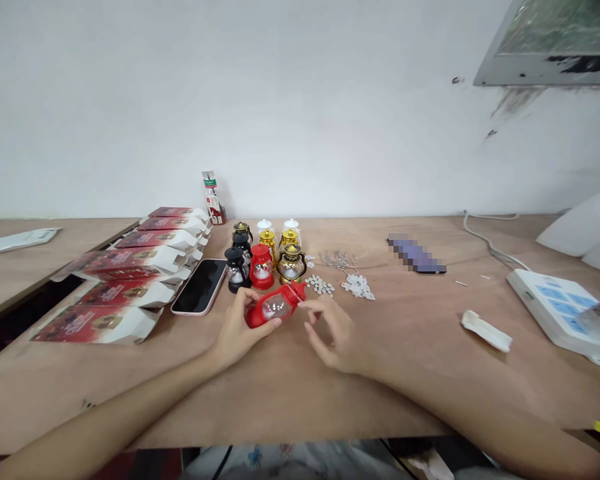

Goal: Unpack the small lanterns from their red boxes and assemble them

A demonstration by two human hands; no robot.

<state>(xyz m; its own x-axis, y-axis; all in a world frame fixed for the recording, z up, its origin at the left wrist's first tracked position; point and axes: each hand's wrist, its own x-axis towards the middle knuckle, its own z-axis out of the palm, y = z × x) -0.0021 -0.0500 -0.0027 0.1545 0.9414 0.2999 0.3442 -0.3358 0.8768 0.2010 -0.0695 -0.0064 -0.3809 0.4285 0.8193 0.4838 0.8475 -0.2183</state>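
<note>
A small red lantern (276, 307) with a clear globe lies tilted in my left hand (240, 327), its top pointing right. My left thumb and fingers are wrapped round its base and side. At the lantern's top is my right hand (337, 337), fingers curved and apart, with the index fingertip at the thin handle; whether it touches cannot be made out. Behind the hands stand several small lanterns: a red one (263, 267), a black one (237, 270), a bronze one (291, 265), gold ones and a white one (291, 227).
Several red-and-white boxes (117, 291) lie in a row at the left, beside a phone (200, 287). Small round pieces (320, 285), white tabs (359, 287) and wire hooks (339, 260) lie behind my right hand. Rightward are a purple phone (416, 255), a white wrapper (487, 331) and a scale (563, 313).
</note>
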